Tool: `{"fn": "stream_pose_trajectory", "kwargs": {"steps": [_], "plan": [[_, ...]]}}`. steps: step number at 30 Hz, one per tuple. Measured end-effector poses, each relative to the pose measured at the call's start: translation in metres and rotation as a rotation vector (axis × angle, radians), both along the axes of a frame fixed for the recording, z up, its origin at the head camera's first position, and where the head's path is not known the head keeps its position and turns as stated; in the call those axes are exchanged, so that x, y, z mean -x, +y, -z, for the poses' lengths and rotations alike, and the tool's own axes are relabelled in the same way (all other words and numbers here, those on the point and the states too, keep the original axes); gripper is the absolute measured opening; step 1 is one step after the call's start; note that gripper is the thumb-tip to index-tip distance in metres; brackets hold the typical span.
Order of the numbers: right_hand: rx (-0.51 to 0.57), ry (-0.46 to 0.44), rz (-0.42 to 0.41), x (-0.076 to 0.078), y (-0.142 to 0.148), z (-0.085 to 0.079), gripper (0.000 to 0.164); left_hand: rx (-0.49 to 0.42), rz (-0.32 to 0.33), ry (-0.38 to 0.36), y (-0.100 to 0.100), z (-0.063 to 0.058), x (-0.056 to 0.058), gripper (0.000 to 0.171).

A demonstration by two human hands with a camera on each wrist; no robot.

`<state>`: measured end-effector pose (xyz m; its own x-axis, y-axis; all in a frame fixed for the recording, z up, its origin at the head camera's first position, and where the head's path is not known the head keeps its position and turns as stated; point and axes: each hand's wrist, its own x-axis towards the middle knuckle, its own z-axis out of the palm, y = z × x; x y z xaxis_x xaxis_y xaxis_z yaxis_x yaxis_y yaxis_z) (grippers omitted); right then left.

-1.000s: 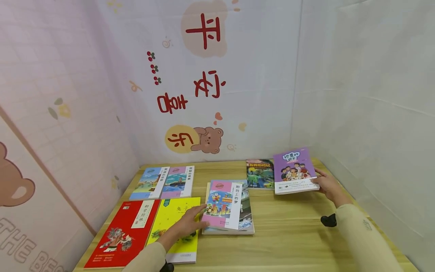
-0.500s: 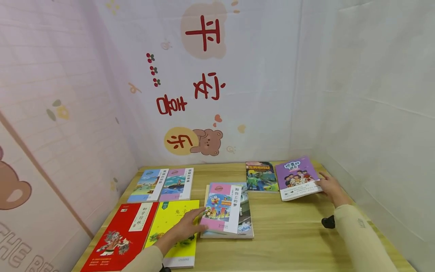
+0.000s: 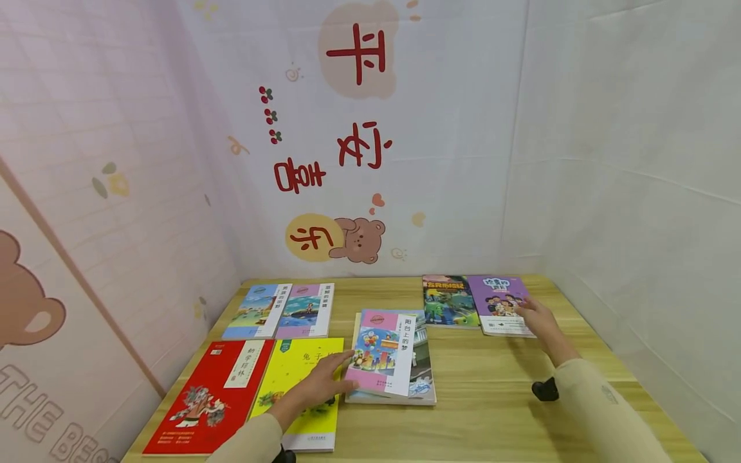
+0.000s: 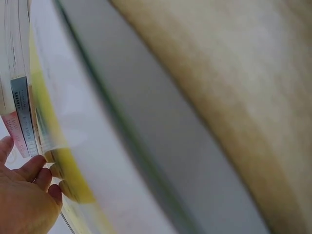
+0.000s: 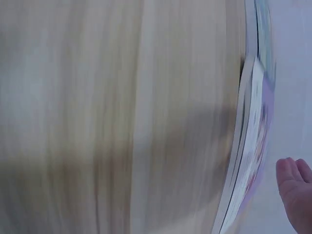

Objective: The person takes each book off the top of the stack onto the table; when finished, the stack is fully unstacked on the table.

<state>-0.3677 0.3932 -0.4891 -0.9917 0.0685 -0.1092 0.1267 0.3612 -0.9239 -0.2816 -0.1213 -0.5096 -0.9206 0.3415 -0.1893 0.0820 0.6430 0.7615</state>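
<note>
My left hand point(image 3: 324, 382) rests over the yellow book point(image 3: 310, 440), fingers loosely spread beside the left edge of a small stack. On top of that stack lies a pink-and-white book point(image 3: 382, 360), with a grey-blue book point(image 3: 421, 366) under it. In the left wrist view, the left fingertips point(image 4: 34, 165) touch the yellow cover. My right hand point(image 3: 541, 325) hovers at the right edge of the purple book point(image 3: 502, 302), which lies flat beside a green comic-style book point(image 3: 449, 307). The right wrist view has the right fingers point(image 5: 287, 170) held together, apart from the purple cover.
A red book point(image 3: 220, 386) lies at the front left of the wooden table point(image 3: 492, 411). Behind it are a blue book point(image 3: 255, 312) and a pink-and-blue book point(image 3: 304, 311). Fabric walls point(image 3: 451, 161) enclose the table's back and sides.
The purple book has gone from tilted in the right hand to flat and straight against the green book. My right hand has let go of it. The left hand has barely moved.
</note>
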Motion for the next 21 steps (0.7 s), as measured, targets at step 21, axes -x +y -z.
{"fn": "stream_pose_trajectory", "kwargs": {"steps": [21], "plan": [[0.325, -0.018, -0.119, -0.064, -0.188, 0.02, 0.055, -0.121, 0.0, -0.059, -0.013, -0.001, -0.002, 0.063]]}}
